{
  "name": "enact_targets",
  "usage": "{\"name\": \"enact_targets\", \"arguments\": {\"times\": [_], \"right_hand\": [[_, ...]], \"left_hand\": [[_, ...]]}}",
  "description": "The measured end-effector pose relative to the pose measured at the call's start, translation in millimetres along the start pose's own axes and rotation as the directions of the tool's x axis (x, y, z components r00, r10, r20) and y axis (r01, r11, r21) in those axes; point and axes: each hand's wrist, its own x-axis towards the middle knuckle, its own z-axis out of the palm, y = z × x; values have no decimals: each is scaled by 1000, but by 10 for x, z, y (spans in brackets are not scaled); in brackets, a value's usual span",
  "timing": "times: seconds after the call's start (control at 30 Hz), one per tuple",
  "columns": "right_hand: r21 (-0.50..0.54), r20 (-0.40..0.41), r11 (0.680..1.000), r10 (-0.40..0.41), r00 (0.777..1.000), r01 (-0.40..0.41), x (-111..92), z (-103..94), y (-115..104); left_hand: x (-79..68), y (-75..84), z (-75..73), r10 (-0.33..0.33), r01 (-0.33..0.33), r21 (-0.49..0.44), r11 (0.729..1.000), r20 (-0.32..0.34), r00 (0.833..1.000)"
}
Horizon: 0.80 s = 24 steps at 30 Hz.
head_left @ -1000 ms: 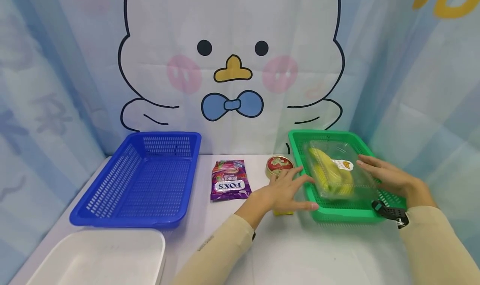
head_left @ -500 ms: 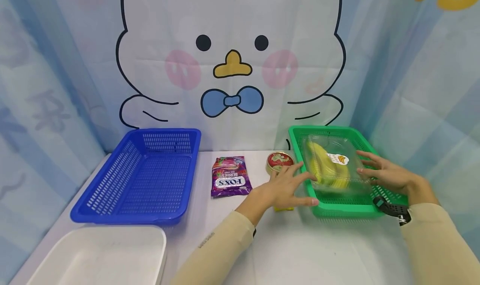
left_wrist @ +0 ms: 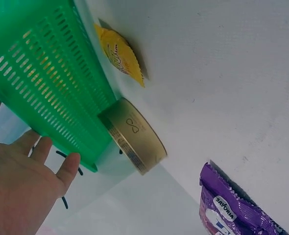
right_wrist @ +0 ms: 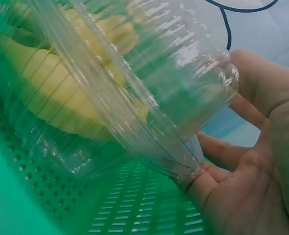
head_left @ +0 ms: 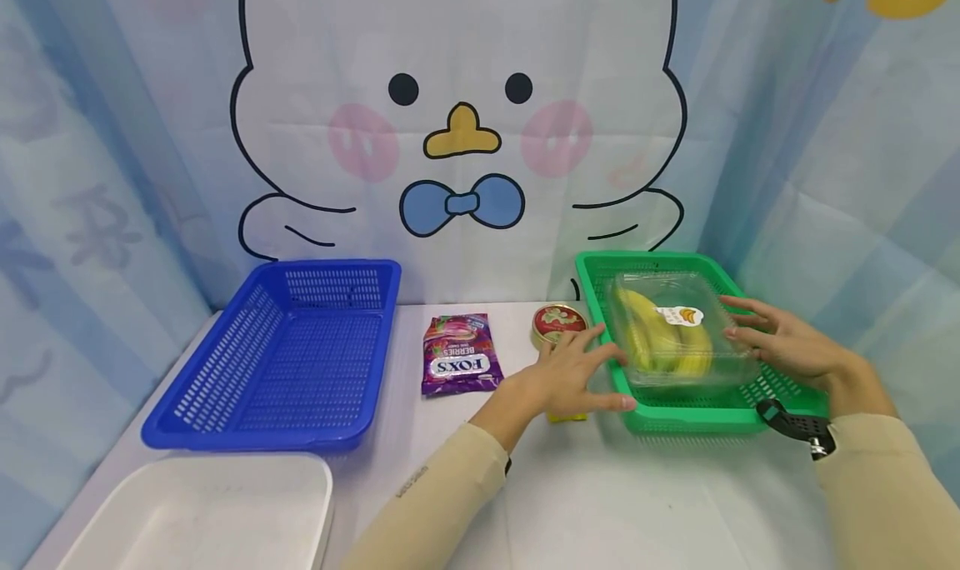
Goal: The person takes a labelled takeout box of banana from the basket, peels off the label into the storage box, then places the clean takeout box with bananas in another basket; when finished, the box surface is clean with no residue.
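Observation:
A clear plastic clamshell box of bananas (head_left: pixel 663 332), with a white banana sticker on its lid, is at the green basket (head_left: pixel 701 417). My right hand (head_left: pixel 795 349) is at the box's right edge. In the right wrist view, the right hand (right_wrist: pixel 254 161) has one digit against the lid and another behind the box's corner rim. My left hand (head_left: pixel 570 378) has its fingers spread at the basket's left rim. In the left wrist view, the left hand (left_wrist: pixel 27 181) is beside the basket, holding nothing. Whether the box touches the basket floor I cannot tell.
A round red-topped tin (head_left: pixel 558 322) and a small yellow packet (left_wrist: pixel 120 54) lie left of the green basket. Further left is a purple FOX'S candy bag (head_left: pixel 461 357). A blue basket (head_left: pixel 315 370) and a white tray (head_left: pixel 318 487) stand at the left; a curtain closes the back.
The banana box has shifted inside the basket and turned slightly, first leftward, then a little right along with my right hand. My left hand has stayed at the basket rim.

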Motion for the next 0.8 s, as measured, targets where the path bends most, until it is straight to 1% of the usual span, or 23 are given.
{"name": "enact_targets", "arguments": {"times": [0.1,0.3,0.5,0.67,0.8], "right_hand": [[-40,-12,999,-1,1000,1,-14,-18,-19],[-135,-67,991,-17,998,8,-58,-58,-44],[-153,-105,988,-34,994,18,-140,-109,-21],[-193,-163,980,-73,984,41,-188,-123,-29],[-228,-208,971,-116,971,67,-230,-139,-75]], "left_hand": [[-5,-7,0,3,-4,-11,1000,-5,1000],[-12,-12,6,15,-16,-22,1000,-37,999],[-19,-5,5,24,-25,-25,999,-34,999],[-74,-39,-104,38,-38,9,999,-33,999],[-140,-94,-218,25,-24,26,999,-31,999]]}}
